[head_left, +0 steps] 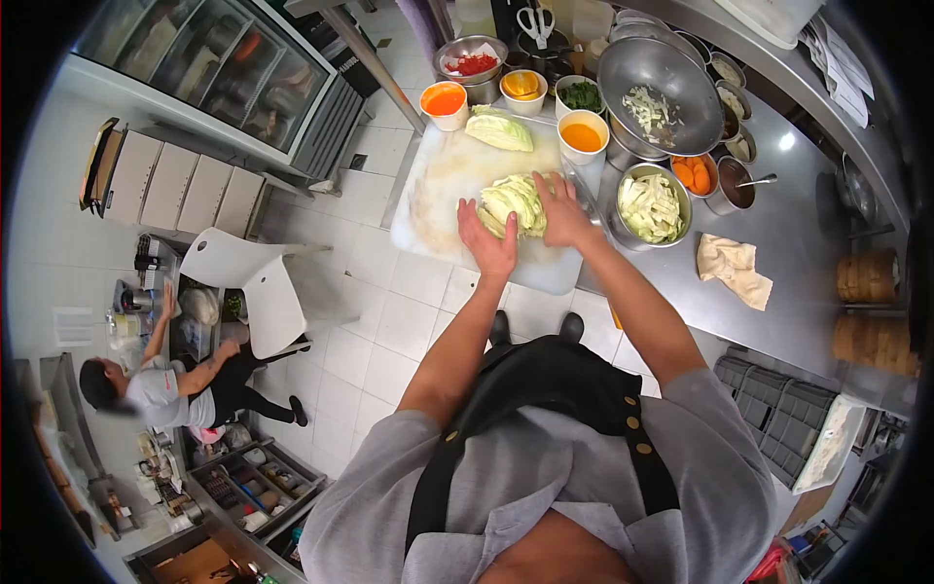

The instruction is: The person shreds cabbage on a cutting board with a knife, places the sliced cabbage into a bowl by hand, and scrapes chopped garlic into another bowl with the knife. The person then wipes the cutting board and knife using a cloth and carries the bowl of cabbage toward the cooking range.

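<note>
A pile of cut cabbage [513,202] sits on the white cutting board [438,200], pressed between my two hands. My left hand [489,241] cups its left and near side, thumb apart from the fingers. From the right, my right hand [562,212] holds the same pile with its fingers over the edge. A cabbage wedge [500,129] lies farther back on the board. Beside the board, to the right, stands a metal bowl of cut cabbage [652,204]. A metal blade-like thing by my right hand is partly hidden.
Behind the board are tubs of orange liquid [583,134] and a bowl of red pieces [472,63]. A large metal bowl [632,73] stands back right, near carrots [693,175]. A cloth [732,271] lies on the steel counter. Another person [170,389] works at far left, near a white chair [268,282].
</note>
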`<state>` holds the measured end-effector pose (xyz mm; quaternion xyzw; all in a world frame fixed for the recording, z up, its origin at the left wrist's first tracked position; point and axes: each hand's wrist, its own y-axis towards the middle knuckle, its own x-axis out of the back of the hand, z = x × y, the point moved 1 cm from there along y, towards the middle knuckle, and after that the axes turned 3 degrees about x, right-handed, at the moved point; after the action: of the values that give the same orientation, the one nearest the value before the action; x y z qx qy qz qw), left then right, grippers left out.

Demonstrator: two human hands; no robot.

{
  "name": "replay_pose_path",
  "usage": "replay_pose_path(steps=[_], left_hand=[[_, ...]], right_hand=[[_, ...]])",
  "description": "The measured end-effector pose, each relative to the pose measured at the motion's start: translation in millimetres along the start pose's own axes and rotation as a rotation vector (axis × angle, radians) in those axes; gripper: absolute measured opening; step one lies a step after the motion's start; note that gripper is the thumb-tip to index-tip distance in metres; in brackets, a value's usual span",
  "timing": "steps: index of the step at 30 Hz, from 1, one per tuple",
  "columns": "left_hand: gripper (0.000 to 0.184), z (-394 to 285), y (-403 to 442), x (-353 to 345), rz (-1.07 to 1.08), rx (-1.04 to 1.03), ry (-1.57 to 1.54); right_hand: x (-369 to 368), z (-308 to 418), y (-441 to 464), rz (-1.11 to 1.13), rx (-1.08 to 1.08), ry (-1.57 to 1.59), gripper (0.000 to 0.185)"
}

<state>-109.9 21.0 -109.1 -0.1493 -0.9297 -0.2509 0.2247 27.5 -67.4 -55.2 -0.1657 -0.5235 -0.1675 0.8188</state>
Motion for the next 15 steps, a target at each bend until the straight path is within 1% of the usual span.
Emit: replay_pose_path(steps=[2,3,6,9,11,12,15], left_hand=[[0.075,-2,8,-4,0.021,-0.030,0.038],[0.072,-2,10,-5,0.026,-0.048,0.025],[0.063,-3,21,-11,0.023,-0.092,-0.023],[0.052,1,31,-13,-0.024,-0.086,-0.107],[0.044,6,36,-13,-0.070,-0.046,-0.197],[0.041,6,39,-11,-0.078,-0.065,-0.188],[0.036,6,49,-2,-0.111,-0.131,-0.191]], right_hand=[[0,-11,20,0.043,0.141,0.022,0.098],[-1,-13,26,0.067,0.209,0.035,0.098],[-18,-2,46,0.107,0.246,0.185,0.097],[-25,11,49,0.102,0.215,0.400,0.093],[-27,22,49,0.038,0.188,0.533,0.091],[-31,26,48,0.008,0.173,0.601,0.091],[-38,34,53,-0.124,0.201,0.688,0.098]])
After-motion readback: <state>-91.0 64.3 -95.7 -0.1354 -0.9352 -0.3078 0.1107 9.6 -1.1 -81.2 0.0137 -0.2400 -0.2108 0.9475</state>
